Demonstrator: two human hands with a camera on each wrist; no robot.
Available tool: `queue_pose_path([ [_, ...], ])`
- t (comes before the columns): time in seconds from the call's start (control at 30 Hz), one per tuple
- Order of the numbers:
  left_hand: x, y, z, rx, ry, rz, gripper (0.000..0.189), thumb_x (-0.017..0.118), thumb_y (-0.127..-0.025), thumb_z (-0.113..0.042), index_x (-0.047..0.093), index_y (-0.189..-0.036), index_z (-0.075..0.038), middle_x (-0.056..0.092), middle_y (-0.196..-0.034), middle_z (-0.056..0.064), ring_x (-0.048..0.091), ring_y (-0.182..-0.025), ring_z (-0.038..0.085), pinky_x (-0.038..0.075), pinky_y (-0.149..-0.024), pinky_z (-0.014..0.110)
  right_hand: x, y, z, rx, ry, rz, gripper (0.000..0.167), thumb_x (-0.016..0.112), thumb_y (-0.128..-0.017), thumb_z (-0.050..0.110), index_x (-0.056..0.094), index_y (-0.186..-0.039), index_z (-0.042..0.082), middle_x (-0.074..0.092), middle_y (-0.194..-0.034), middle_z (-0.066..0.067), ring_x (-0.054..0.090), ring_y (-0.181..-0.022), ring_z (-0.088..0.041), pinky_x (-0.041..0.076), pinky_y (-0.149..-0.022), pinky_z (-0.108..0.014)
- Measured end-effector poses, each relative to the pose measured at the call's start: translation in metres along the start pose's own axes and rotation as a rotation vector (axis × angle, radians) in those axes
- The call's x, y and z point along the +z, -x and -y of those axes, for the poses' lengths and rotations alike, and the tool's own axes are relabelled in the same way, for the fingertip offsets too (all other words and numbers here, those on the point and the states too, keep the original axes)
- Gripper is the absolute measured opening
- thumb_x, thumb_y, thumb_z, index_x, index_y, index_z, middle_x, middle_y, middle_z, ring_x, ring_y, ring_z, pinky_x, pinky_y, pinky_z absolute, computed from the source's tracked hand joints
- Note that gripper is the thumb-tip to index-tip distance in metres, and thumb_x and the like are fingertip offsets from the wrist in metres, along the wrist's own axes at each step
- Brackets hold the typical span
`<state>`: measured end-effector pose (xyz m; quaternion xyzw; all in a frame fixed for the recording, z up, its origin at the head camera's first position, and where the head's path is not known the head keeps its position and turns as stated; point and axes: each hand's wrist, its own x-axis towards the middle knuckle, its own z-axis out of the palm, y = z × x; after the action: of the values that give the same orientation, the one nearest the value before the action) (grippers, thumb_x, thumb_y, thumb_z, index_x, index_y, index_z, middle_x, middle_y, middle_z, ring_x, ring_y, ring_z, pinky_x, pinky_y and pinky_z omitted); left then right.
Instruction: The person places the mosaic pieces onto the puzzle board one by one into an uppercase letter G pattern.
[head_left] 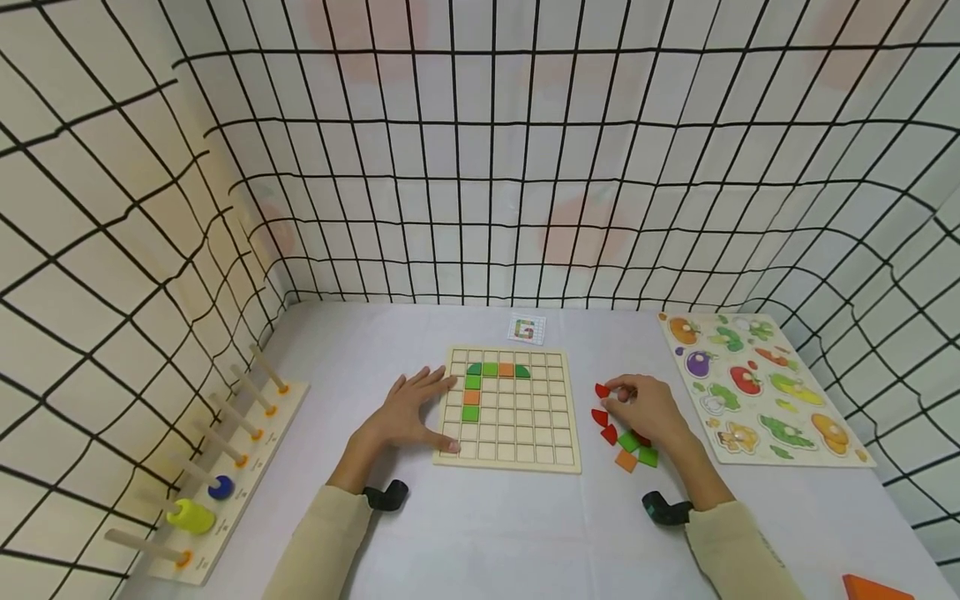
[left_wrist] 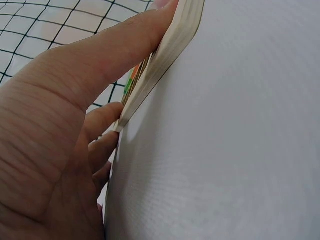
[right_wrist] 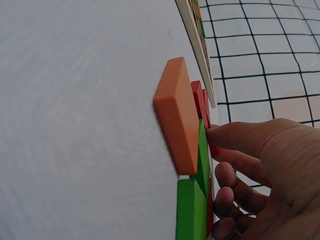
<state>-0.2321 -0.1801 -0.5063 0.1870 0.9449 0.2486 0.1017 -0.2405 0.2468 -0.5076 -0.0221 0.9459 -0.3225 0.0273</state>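
A pale wooden grid board (head_left: 525,429) lies in the middle of the table. Along its upper left part sit green and orange square tiles (head_left: 472,397) and green rounded-corner tiles (head_left: 522,372). My left hand (head_left: 408,412) is spread at the board's left side, thumb and fingertips touching its edge. To the right of the board, my right hand (head_left: 648,410) pinches a red rounded tile (head_left: 602,390) between thumb and index finger, low over the table. Other red tiles (head_left: 609,435), green tiles (head_left: 648,456) and an orange tile (right_wrist: 177,115) lie loose beside and below that hand, partly hidden by it.
A small pattern card (head_left: 527,329) lies behind the board. On the right is a vegetable puzzle board (head_left: 765,392); on the left, a peg board (head_left: 247,475) with blue and yellow pieces. An orange object (head_left: 873,588) shows at the front right. Black netting surrounds the table.
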Motion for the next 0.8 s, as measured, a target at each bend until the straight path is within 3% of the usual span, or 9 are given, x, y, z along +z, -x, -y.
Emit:
queue_pose_path([
  [0.33, -0.002, 0.000, -0.001, -0.006, -0.005, 0.005, 0.116, 0.088, -0.063, -0.068, 0.039, -0.160, -0.027, 0.025, -0.172, 0.000, 0.012, -0.162, 0.027, 0.003, -0.129, 0.060, 0.000, 0.001, 0.003, -0.036, -0.011, -0.017, 0.035, 0.075, -0.094, 0.026, 0.074, -0.124, 0.008, 0.062, -0.093, -0.007, 0.051, -0.087, -0.022, 0.043, -0.067, -0.028],
  [0.8, -0.001, 0.001, -0.002, -0.003, -0.008, -0.004, 0.112, 0.086, -0.067, -0.067, 0.039, -0.160, -0.027, 0.025, -0.172, -0.001, 0.013, -0.162, 0.028, 0.005, -0.129, 0.060, 0.012, 0.009, 0.034, -0.139, -0.052, -0.001, 0.029, 0.076, -0.093, 0.022, 0.076, -0.119, 0.009, 0.061, -0.088, -0.003, 0.049, -0.078, -0.019, 0.040, -0.060, -0.025],
])
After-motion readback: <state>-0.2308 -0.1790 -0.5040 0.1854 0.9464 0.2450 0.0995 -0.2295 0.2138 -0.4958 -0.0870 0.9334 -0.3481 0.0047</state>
